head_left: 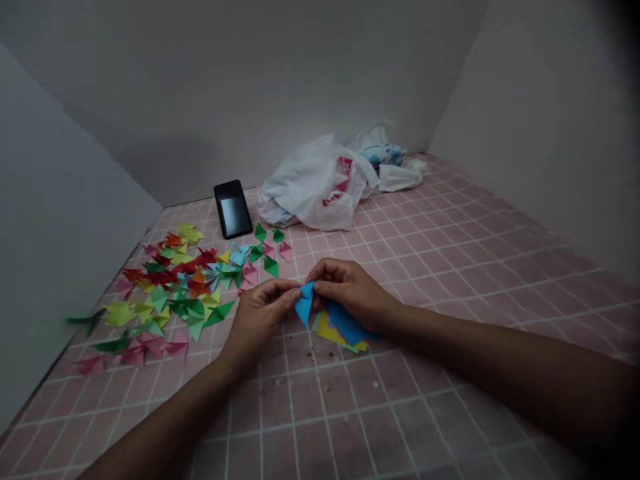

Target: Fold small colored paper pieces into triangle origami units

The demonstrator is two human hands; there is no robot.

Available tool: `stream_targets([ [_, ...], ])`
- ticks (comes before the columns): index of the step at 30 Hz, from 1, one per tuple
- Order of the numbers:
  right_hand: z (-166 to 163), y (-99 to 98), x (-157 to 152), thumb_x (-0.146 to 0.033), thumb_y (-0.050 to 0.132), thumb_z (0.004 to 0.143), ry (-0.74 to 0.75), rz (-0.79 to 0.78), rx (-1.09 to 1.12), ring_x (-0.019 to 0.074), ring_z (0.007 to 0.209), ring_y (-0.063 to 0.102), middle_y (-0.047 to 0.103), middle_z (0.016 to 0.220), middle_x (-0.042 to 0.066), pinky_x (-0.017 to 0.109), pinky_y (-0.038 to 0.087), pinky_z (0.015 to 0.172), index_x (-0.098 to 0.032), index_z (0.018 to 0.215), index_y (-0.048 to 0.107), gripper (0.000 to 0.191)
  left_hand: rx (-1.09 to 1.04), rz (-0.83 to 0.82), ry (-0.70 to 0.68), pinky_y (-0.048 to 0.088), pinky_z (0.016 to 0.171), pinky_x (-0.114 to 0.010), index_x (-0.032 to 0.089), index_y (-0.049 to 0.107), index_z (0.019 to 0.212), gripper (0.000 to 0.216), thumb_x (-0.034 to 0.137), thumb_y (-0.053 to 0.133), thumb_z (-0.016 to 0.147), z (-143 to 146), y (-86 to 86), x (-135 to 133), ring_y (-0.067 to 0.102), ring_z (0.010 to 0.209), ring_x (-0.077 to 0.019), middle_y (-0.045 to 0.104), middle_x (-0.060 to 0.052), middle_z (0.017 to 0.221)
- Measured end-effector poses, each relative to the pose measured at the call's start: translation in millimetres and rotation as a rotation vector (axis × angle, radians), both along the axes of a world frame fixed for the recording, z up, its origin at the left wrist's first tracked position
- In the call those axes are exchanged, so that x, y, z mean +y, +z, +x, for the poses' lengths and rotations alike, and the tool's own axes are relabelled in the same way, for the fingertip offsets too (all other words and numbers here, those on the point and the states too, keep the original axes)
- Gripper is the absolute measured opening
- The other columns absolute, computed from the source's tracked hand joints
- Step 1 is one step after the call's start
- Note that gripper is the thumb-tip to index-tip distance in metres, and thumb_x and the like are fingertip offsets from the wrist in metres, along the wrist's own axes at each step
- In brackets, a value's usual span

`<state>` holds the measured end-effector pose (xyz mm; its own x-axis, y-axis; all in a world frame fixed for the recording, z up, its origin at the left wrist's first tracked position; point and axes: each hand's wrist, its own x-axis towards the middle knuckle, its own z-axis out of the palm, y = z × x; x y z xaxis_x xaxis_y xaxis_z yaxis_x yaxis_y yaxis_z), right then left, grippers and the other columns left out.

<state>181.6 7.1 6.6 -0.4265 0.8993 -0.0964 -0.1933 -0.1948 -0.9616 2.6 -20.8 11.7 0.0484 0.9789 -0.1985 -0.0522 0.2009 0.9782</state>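
A small blue piece of origami paper [305,307], folded to a downward point, is pinched between my two hands. My left hand [267,307] grips its left corner with thumb and fingers. On the other corner, my right hand [350,288] has thumb and fingers closed. Beneath my right hand lies a stack of square papers [330,331], yellow and blue sheets showing; my hand hides part of it. To the left spreads a pile of folded paper birds [187,303] in red, green, yellow, pink, orange and light blue.
A black phone [233,210] leans at the back near the wall. Beside it sits a crumpled white plastic bag [315,183] with a red mark, and a blue-patterned packet [384,155] behind. Pale walls bound the pink grid-patterned cloth [450,267]. Small specks dot the cloth near my hands.
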Motion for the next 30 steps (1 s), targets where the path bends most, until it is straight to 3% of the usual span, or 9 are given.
stream_targets([
  [4,1,-0.9,1,-0.019,0.063,0.079,0.036,-0.034,0.014,0.0108,0.056,0.060,0.064,0.060,-0.003,0.024,0.048,0.059,-0.018,0.080,0.060,0.003,-0.018,-0.022,-0.006,0.051,0.067,-0.025,0.018,0.076,0.082,0.022,0.033,0.084,0.068,0,0.1,1,0.064,0.068,-0.0131,0.073,-0.001,0.077],
  [9,-1,3.9,-1,-0.017,0.064,0.077,-0.128,0.158,-0.048,0.0100,0.062,0.054,0.057,0.069,-0.004,0.024,0.042,0.060,-0.019,0.083,0.058,0.009,0.062,0.053,0.070,0.047,0.062,-0.023,0.018,0.076,0.084,0.021,0.033,0.082,0.071,1,3.1,0,0.060,0.065,-0.0116,0.072,-0.001,0.077],
  [12,-2,6.2,-4,-0.022,0.066,0.078,-0.134,0.224,-0.128,0.0105,0.064,0.048,0.054,0.071,-0.003,0.025,0.038,0.060,-0.018,0.078,0.060,0.007,0.125,0.132,0.101,0.045,0.061,-0.023,0.018,0.076,0.083,0.018,0.032,0.080,0.073,1,3.8,-1,0.059,0.064,-0.0119,0.071,0.000,0.073],
  [16,-4,3.7,-7,-0.028,0.070,0.076,-0.086,0.171,-0.117,0.0126,0.069,0.050,0.057,0.074,-0.001,0.026,0.039,0.063,-0.018,0.076,0.062,0.013,0.171,0.213,0.124,0.046,0.061,-0.023,0.019,0.075,0.082,0.012,0.028,0.078,0.074,3,4.4,-4,0.059,0.063,-0.0125,0.070,0.001,0.071],
  [21,-6,0.7,-11,-0.030,0.073,0.074,-0.103,0.063,-0.060,0.0110,0.062,0.046,0.053,0.067,-0.004,0.025,0.036,0.058,-0.018,0.074,0.061,0.016,0.189,0.249,0.118,0.049,0.063,-0.024,0.018,0.074,0.082,0.013,0.028,0.077,0.074,6,4.2,-8,0.063,0.067,-0.0137,0.072,0.000,0.074],
  [30,-8,7.3,-15,-0.028,0.073,0.073,-0.139,-0.022,-0.016,0.0095,0.059,0.049,0.055,0.066,-0.004,0.025,0.038,0.058,-0.018,0.071,0.057,0.018,0.236,0.317,0.109,0.051,0.068,-0.024,0.019,0.074,0.095,0.020,0.023,0.076,0.076,4,-2.5,-8,0.063,0.073,-0.0137,0.071,-0.001,0.081],
])
